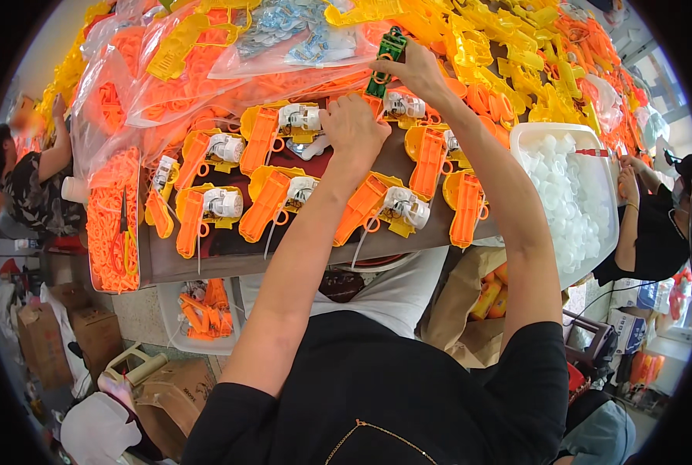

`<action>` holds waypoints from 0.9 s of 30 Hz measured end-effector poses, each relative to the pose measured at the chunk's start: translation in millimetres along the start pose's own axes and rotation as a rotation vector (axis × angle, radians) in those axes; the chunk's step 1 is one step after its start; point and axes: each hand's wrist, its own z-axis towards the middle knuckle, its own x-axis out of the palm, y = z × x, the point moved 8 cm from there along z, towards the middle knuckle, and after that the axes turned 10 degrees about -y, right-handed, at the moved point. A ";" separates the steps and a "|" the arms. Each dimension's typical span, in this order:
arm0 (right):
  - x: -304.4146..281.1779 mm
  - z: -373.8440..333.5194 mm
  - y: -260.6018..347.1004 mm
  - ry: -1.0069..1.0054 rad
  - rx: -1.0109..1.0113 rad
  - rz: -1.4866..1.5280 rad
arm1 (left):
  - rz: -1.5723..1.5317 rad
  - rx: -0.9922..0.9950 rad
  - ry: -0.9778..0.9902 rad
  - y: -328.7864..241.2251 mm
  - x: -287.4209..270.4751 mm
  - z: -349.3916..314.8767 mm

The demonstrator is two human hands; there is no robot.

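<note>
My right hand (423,74) is closed around a narrow dark green piece (387,60), held upright at the far side of the table. Just left of it and nearer, my left hand (354,128) has its fingers curled over the orange part (373,103) of a toy gun half; the fingertips are partly hidden. A white cylinder (405,105) sits on that half's right side. Around my hands lie several similar toy gun halves, yellow and orange, with white cylinders and wires, such as one toy gun half (264,205) in the near row.
Orange and yellow plastic parts (470,46) are heaped along the far side, some in clear bags. A white tub of translucent caps (567,194) stands right. At left, a tray of small orange pieces (113,225) holds scissors (125,232). Other people work at both sides.
</note>
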 end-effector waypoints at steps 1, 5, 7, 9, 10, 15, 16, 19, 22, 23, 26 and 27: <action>1.0 2.2 -0.4 0.027 -0.007 -0.020 | 0.008 0.027 -0.019 -2.8 -0.5 0.3; -0.5 6.2 -5.2 0.047 -0.032 -0.050 | 0.025 0.043 -0.045 -6.9 -1.4 -0.6; 1.6 5.0 -4.6 0.029 -0.024 -0.038 | 0.021 0.043 -0.047 -3.9 -2.5 -2.3; 1.7 1.6 -2.6 0.027 -0.036 -0.031 | 0.012 0.050 -0.050 -4.4 -5.2 -3.8; 0.4 0.3 -1.3 0.023 -0.045 -0.026 | 0.026 0.039 -0.019 -4.7 -4.5 -4.5; -5.7 -6.5 0.2 -0.016 -0.031 -0.082 | 0.037 0.040 0.114 -2.7 -5.9 -8.1; -1.9 -15.7 15.9 -0.043 -0.044 -0.037 | 0.015 0.103 0.085 0.4 -10.1 -10.6; -23.2 -37.2 31.4 -0.030 0.015 0.074 | -0.157 0.228 -0.043 6.5 -39.3 -28.2; -43.3 -86.8 56.3 -0.031 0.049 0.118 | -0.360 0.270 -0.090 22.2 -88.2 -68.9; -44.5 -102.5 59.3 -0.029 0.083 0.077 | -0.362 0.282 0.013 25.0 -97.8 -88.0; -35.9 -140.6 59.3 -0.018 0.132 0.087 | -0.347 0.308 0.092 22.6 -117.0 -115.6; -32.5 -148.9 57.9 -0.016 0.165 0.088 | -0.336 0.328 0.066 18.7 -122.1 -118.6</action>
